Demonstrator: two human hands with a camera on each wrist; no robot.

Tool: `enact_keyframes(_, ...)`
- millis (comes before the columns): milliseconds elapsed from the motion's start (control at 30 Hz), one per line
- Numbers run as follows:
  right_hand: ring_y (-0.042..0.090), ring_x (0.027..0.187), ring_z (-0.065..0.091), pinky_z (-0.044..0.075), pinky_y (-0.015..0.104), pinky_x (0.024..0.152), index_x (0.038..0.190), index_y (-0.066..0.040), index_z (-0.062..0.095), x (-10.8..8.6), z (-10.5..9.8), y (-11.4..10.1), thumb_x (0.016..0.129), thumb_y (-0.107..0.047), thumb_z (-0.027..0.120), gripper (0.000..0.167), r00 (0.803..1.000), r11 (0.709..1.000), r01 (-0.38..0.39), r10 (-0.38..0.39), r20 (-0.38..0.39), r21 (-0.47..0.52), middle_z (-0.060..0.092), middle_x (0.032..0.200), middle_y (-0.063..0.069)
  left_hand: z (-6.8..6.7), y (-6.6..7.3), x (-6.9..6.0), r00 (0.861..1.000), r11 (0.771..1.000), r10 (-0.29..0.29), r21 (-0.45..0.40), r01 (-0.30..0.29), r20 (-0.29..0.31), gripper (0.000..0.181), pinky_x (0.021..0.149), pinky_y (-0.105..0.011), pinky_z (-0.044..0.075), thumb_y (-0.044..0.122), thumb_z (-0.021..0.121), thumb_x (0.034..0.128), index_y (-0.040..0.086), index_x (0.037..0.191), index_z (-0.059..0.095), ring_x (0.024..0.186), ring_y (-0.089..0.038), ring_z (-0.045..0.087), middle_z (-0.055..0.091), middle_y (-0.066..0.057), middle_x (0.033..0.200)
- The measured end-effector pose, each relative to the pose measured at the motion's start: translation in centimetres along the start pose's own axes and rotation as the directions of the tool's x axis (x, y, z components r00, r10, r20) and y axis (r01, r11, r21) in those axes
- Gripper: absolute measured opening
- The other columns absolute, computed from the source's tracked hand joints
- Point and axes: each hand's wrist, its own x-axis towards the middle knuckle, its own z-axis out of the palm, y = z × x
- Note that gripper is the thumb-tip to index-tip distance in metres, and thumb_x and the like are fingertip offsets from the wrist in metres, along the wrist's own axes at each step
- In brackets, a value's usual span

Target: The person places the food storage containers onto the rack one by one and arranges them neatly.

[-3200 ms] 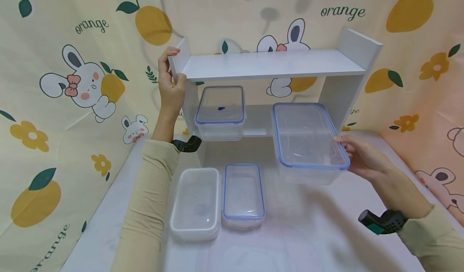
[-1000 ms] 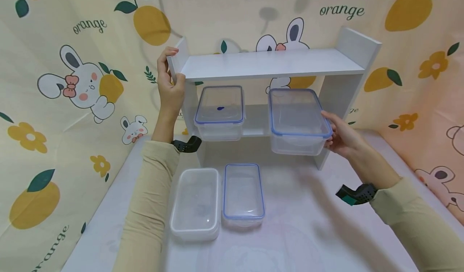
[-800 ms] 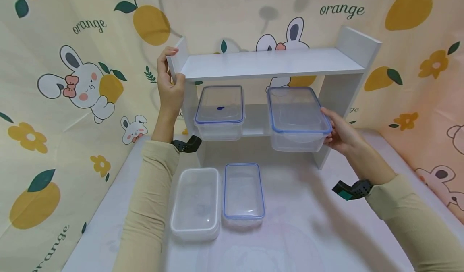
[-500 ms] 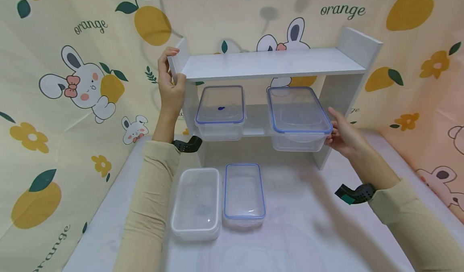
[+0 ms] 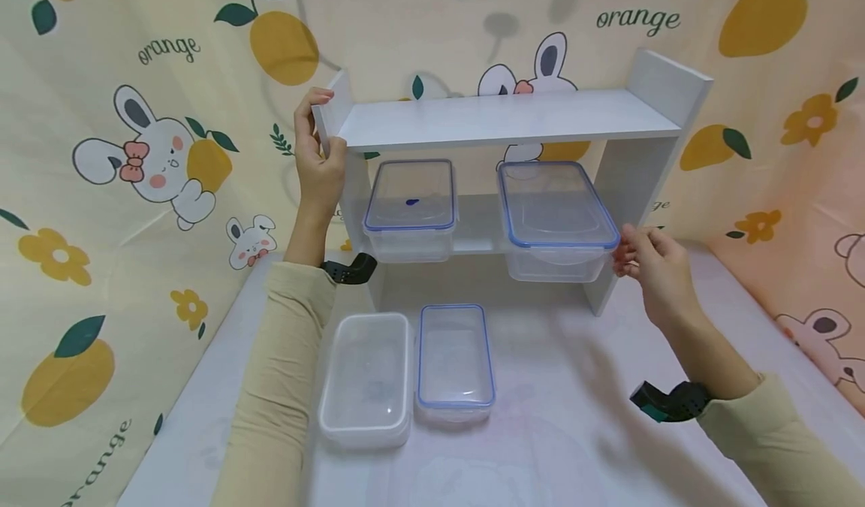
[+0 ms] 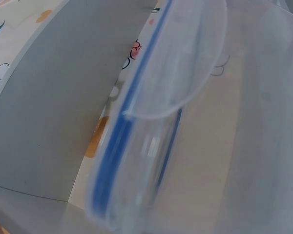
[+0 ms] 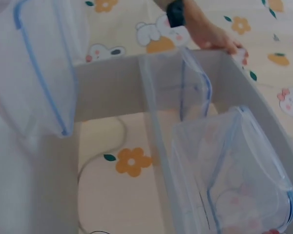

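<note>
My left hand grips the upper left side panel of a white two-tier shelf, thumb in front and fingers behind. On the lower tier's right half sits a large clear food container with a blue-rimmed lid, its front sticking out past the shelf edge. My right hand is just right of that container's front corner, fingers loosely bent and holding nothing; whether the fingertips touch it I cannot tell. A smaller blue-rimmed food container sits on the same tier at left. The right wrist view shows the large container close up.
On the white table before the shelf stand a white-lidded container and a small blue-rimmed container, side by side. A patterned cloth with oranges and rabbits hangs behind and at both sides.
The large container moved back and left onto the lower tier and has stayed there. My right hand has let go and drawn slightly right and down. My left hand stays on the shelf.
</note>
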Motion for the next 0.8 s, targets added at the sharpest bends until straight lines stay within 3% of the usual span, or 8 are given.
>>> enact_keyframes(200,0.004,0.056,0.056,0.046,0.012,0.054,0.085,-0.012,0.059,-1.4,1.2,0.8,0.092,0.002,0.053,0.017,0.947,0.94,0.307,-0.317,-0.053,-0.148,0.061,0.067,-0.006,-0.1,-0.1,-0.1,1.0,1.0,0.024,0.011,-0.024,-0.003,0.048,0.113,-0.043,0.036,-0.005,0.038,0.0802,0.001,0.128,0.041,0.13,-0.01,0.04,0.044,-0.008,0.137)
enact_keyframes(300,-0.001,0.056,0.055,0.045,0.009,0.054,0.083,-0.018,0.058,-1.9,1.5,0.9,0.09,0.006,0.054,0.025,0.905,0.866,0.375,-0.419,-0.072,-0.33,0.059,0.067,-0.012,-0.1,-0.3,-0.2,0.999,0.999,0.032,0.019,-0.032,0.003,0.048,0.113,-0.042,0.036,-0.004,0.039,0.0806,0.002,0.128,0.042,0.131,-0.009,0.041,0.045,-0.006,0.137)
enact_keyframes(367,-0.006,0.058,0.054,0.044,0.006,0.058,0.084,-0.011,0.059,-2.1,1.6,1.1,0.088,0.006,0.056,0.018,0.86,0.778,0.431,-0.507,-0.053,-0.457,0.057,0.07,-0.018,-0.2,-0.4,-0.1,0.999,0.999,0.033,0.02,-0.033,0.004,0.048,0.112,-0.042,0.037,-0.003,0.039,0.0805,0.003,0.128,0.042,0.13,-0.009,0.041,0.045,-0.005,0.137)
enact_keyframes(467,-0.014,0.067,0.051,0.042,0.003,0.066,0.087,0.007,0.06,-2.2,1.6,1.4,0.084,0.008,0.059,0.003,0.759,0.612,0.54,-0.65,0.02,-0.578,0.055,0.08,-0.026,-0.2,-0.4,-0.1,0.999,0.999,0.035,0.02,-0.035,0.004,0.048,0.113,-0.042,0.037,-0.003,0.039,0.0808,0.003,0.128,0.042,0.131,-0.01,0.041,0.045,-0.006,0.138)
enact_keyframes(533,-0.014,0.073,0.05,0.04,0.002,0.072,0.09,0.017,0.057,-2.1,1.7,1.8,0.083,0.004,0.06,0.016,0.667,0.499,0.615,-0.742,0.065,-0.611,0.061,0.079,-0.014,-0.2,-0.4,-0.1,0.999,0.999,0.034,0.019,-0.034,0.004,0.048,0.112,-0.041,0.037,-0.003,0.039,0.0807,0.003,0.128,0.041,0.131,-0.01,0.041,0.045,-0.006,0.138)
enact_keyframes(667,0.015,0.075,0.055,0.038,0.005,0.082,0.089,0.015,0.06,-1.8,2.4,2.6,0.085,-0.015,0.059,0.031,0.477,0.295,0.7,-0.871,0.118,-0.65,0.062,0.08,0.022,-0.2,-0.3,-0.1,1.0,0.999,0.029,0.017,-0.029,0.005,0.048,0.113,-0.038,0.036,-0.003,0.039,0.0808,0.002,0.129,0.041,0.132,-0.011,0.04,0.044,-0.008,0.139)
enact_keyframes(733,0.032,0.082,0.055,0.039,0.008,0.091,0.09,0.013,0.061,-1.7,2.7,3.1,0.087,-0.023,0.057,0.037,0.412,0.213,0.72,-0.897,0.16,-0.66,0.061,0.087,0.029,-0.1,-0.2,-0.1,1.0,1.0,0.023,0.02,-0.023,0.005,0.049,0.114,-0.037,0.036,-0.004,0.039,0.0807,0.002,0.129,0.041,0.133,-0.011,0.039,0.044,-0.009,0.139)
enact_keyframes(800,0.038,0.094,0.057,0.038,0.013,0.102,0.094,0.012,0.063,-1.7,2.9,3.6,0.089,-0.024,0.056,0.037,0.375,0.143,0.742,-0.898,0.229,-0.655,0.062,0.096,0.029,-0.1,0.0,-0.1,1.0,1.0,0.016,0.018,-0.016,0.002,0.049,0.115,-0.037,0.035,-0.005,0.039,0.0805,0.0,0.129,0.04,0.133,-0.012,0.039,0.043,-0.01,0.14)
